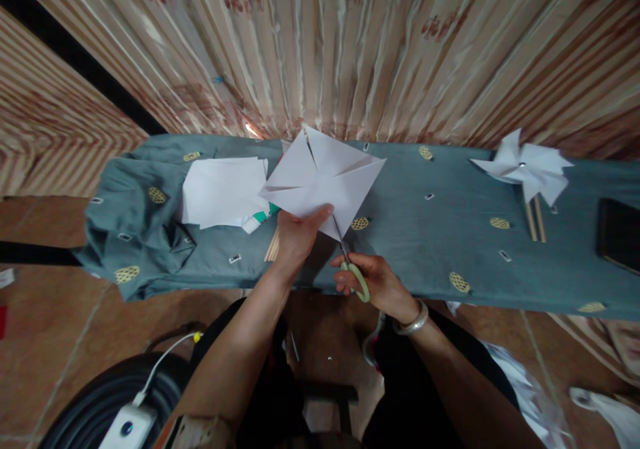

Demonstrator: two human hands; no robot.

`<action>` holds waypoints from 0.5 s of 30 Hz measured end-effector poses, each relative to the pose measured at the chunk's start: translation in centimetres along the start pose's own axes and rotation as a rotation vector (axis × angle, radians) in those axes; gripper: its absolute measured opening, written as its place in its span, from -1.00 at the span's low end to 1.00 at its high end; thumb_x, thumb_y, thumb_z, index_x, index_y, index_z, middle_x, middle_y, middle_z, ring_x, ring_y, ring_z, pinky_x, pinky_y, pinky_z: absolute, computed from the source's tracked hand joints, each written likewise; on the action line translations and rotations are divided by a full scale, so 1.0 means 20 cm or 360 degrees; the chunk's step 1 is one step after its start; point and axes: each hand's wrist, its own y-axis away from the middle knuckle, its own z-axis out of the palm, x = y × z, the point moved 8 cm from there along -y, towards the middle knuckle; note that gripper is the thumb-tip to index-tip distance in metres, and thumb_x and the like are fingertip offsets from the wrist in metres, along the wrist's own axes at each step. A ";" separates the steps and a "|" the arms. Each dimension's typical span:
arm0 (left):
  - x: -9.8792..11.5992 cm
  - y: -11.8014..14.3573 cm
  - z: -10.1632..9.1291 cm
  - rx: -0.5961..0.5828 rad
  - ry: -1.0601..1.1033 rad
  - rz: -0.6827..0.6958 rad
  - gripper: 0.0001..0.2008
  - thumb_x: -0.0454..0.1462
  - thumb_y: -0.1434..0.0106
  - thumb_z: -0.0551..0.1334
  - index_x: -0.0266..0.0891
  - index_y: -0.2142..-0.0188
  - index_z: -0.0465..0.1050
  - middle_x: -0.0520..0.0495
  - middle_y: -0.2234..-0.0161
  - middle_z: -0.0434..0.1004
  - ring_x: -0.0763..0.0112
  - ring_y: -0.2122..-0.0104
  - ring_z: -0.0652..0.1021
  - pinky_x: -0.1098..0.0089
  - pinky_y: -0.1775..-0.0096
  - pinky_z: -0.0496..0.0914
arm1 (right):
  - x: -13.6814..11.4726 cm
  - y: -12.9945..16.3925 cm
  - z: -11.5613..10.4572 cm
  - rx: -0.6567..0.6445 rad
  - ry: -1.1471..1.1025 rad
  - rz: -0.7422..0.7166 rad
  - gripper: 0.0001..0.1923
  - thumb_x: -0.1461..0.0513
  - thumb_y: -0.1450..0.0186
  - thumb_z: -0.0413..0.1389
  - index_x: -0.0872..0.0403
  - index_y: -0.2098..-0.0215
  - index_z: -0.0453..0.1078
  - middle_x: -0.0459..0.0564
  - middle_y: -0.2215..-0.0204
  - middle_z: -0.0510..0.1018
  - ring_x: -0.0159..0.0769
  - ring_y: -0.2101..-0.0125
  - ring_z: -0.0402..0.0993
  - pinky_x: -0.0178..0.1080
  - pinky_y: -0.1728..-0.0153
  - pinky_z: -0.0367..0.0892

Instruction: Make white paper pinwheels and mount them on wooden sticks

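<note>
A white square sheet of paper (327, 176) is held up over the cloth, turned cornerwise, with slits running in from its corners. My left hand (299, 232) grips its near left edge, thumb on top and fingers underneath. My right hand (373, 277) is closed on the light green handles of a pair of scissors (356, 277). The scissor blades sit at the paper's near corner, along a slit that points to the middle. Part of the lower blade is hidden by the paper.
Left of my hands lies a stack of white paper (225, 189), with wooden sticks (272, 246) partly under my left hand. A finished white pinwheel (523, 164) on sticks lies to the right, beside a dark phone (619, 234). A striped curtain (320, 49) hangs behind the cloth-covered table (425, 236).
</note>
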 end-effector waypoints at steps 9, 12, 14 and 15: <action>-0.01 0.00 0.00 -0.0006 -0.0035 -0.0039 -0.72 -0.15 0.11 0.44 -0.25 0.43 0.51 -0.10 0.38 0.60 0.31 0.42 0.51 0.31 0.33 0.43 | -0.01 0.00 0.00 0.0004 0.0000 0.0007 -0.54 -0.04 -0.05 0.31 0.13 0.28 0.46 -0.14 0.61 0.48 -0.47 0.62 0.34 -0.39 0.58 0.25; 0.00 0.00 -0.01 0.0005 -0.0049 -0.0032 -0.72 -0.15 0.10 0.44 -0.24 0.43 0.50 -0.09 0.38 0.59 0.29 0.41 0.52 0.30 0.31 0.43 | -0.01 0.00 0.00 0.0017 -0.0012 -0.0006 -0.55 -0.04 -0.05 0.31 0.14 0.29 0.46 -0.14 0.62 0.48 -0.47 0.63 0.35 -0.39 0.60 0.25; 0.01 0.00 -0.01 0.0009 -0.0044 -0.0029 -0.73 -0.14 0.09 0.43 -0.23 0.44 0.49 -0.08 0.40 0.58 0.29 0.42 0.52 0.31 0.32 0.43 | -0.01 0.00 0.00 0.0024 -0.0017 -0.0016 -0.57 -0.03 -0.05 0.32 0.13 0.31 0.47 -0.13 0.63 0.48 -0.47 0.64 0.35 -0.39 0.61 0.24; 0.01 0.01 -0.01 0.0009 -0.0041 -0.0023 -0.75 -0.14 0.08 0.43 -0.22 0.46 0.48 -0.07 0.42 0.57 0.30 0.42 0.51 0.31 0.32 0.42 | -0.01 0.00 0.00 0.0026 -0.0023 -0.0017 -0.57 -0.03 -0.05 0.32 0.13 0.32 0.47 -0.13 0.63 0.48 -0.47 0.64 0.35 -0.39 0.61 0.24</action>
